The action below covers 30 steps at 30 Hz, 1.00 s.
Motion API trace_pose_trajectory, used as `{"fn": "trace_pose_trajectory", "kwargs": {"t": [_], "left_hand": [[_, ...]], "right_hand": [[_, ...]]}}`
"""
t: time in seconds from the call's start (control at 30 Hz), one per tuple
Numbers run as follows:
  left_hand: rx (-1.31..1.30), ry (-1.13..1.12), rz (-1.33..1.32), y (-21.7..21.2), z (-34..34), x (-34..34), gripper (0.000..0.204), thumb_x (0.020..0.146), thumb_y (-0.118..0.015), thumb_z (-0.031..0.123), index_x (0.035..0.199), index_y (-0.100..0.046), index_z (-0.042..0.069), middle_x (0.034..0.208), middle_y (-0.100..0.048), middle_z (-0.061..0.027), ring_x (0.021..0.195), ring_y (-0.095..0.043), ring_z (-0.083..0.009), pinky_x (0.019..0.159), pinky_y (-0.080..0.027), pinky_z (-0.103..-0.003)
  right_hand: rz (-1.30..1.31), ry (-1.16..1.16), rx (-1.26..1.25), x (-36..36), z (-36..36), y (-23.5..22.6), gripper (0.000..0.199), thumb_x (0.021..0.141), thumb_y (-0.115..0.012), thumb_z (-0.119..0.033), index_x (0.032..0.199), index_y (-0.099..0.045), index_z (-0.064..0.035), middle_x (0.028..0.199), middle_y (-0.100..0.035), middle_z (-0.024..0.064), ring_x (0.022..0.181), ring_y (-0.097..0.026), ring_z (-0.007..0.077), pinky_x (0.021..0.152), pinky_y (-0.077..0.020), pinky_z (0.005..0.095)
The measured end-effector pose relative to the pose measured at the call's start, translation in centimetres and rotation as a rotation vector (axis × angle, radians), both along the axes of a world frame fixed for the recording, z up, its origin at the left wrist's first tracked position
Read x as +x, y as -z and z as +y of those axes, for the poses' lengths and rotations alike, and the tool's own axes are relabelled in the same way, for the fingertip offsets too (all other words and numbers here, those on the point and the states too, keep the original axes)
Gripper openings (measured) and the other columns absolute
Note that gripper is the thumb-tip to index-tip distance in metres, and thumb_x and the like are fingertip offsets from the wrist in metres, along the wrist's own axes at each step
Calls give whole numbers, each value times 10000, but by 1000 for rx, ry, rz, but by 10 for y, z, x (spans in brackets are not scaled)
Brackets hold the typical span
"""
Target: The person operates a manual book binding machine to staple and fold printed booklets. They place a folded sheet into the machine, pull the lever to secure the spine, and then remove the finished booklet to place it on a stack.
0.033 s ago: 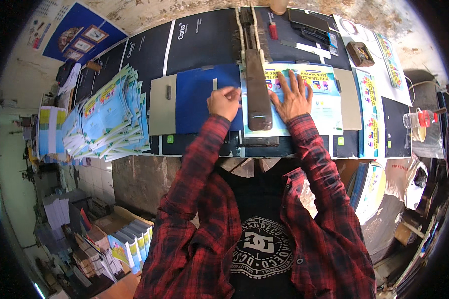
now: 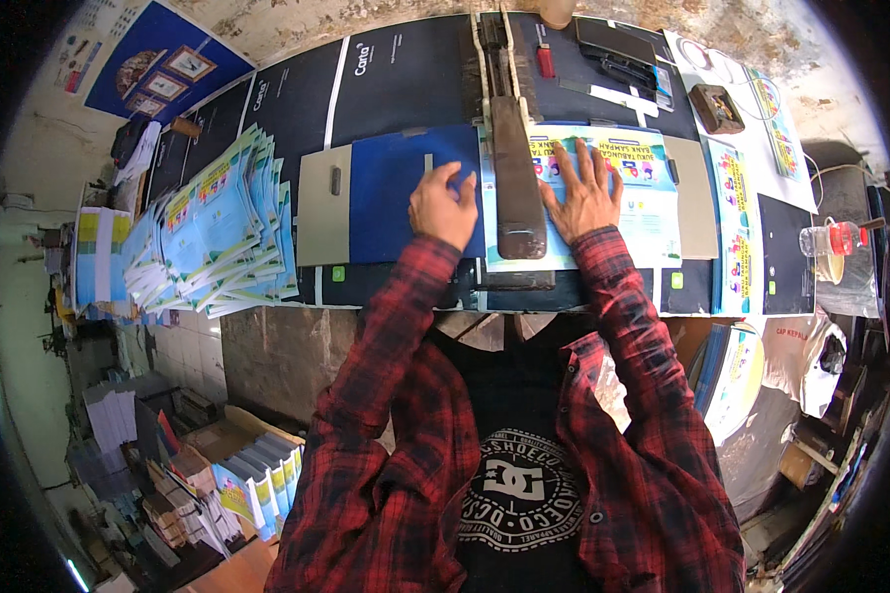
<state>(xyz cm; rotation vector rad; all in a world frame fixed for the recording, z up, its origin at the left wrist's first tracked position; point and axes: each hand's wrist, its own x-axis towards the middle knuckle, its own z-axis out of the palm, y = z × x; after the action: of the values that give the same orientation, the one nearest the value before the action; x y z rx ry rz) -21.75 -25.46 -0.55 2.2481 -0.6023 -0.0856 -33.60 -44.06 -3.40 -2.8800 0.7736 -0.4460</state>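
Left hand point(image 2: 443, 210) has opened its fingers, now curved and empty, and to their right the light-blue printed paper sheet point(image 2: 645, 215) lies, long axis left-to-right, under the nearer, flat-spread right hand point(image 2: 585, 203).

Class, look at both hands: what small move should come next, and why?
Probably move the left hand onto the long, flat brown lever and press: the lever lies over the light-blue printed paper sheet, the right hand rests spread on that sheet, and the left hand, just beside the lever, appears empty.
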Motion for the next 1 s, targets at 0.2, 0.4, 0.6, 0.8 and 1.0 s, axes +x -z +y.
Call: {"fn": "trace_pose_trajectory", "kwargs": {"t": [0.2,0.4,0.6,0.8,1.0], "left_hand": [[46,269,-440,19,18,-51,469,917,-599,337,1284,-570,45,1354,-521,-89,1268,-458,-321,1035,-346,-523],[106,273,-445,33,16,-45,474,929,-560,330,1311,-561,50,1361,-535,-90,1262,-476,-320,1065,-317,-521],[108,277,-422,37,11,-47,482,940,-552,347,1313,-556,42,1384,-511,-79,1284,-455,-305,1063,-316,-526],[176,254,-448,37,21,-41,493,939,-549,349,1323,-538,39,1372,-500,-76,1302,-434,-299,1080,-295,-528],[242,300,-425,34,13,-44,518,940,-542,369,1334,-536,31,1394,-490,-89,1314,-422,-316,1084,-305,-545]], "right_hand": [[33,-11,17,0,-2,-1,714,900,-519,-653,1478,-435,-242,1551,-370,99,1440,-314,322,1159,-212,548],[37,31,-104,-58,-86,17,686,973,-470,-547,1491,-390,-105,1546,-371,137,1427,-328,348,1172,-243,461],[139,-78,-70,-58,-122,-16,738,987,-538,-409,1476,-270,74,1483,-338,336,1391,-347,438,1132,-312,486],[-306,-321,457,44,39,-252,781,942,-560,-544,1390,-421,81,1317,-536,333,1219,-561,387,1002,-447,410],[201,-265,178,29,80,-204,1005,901,-411,-727,1434,-337,122,1430,-410,350,1337,-429,454,1102,-359,509]]}}
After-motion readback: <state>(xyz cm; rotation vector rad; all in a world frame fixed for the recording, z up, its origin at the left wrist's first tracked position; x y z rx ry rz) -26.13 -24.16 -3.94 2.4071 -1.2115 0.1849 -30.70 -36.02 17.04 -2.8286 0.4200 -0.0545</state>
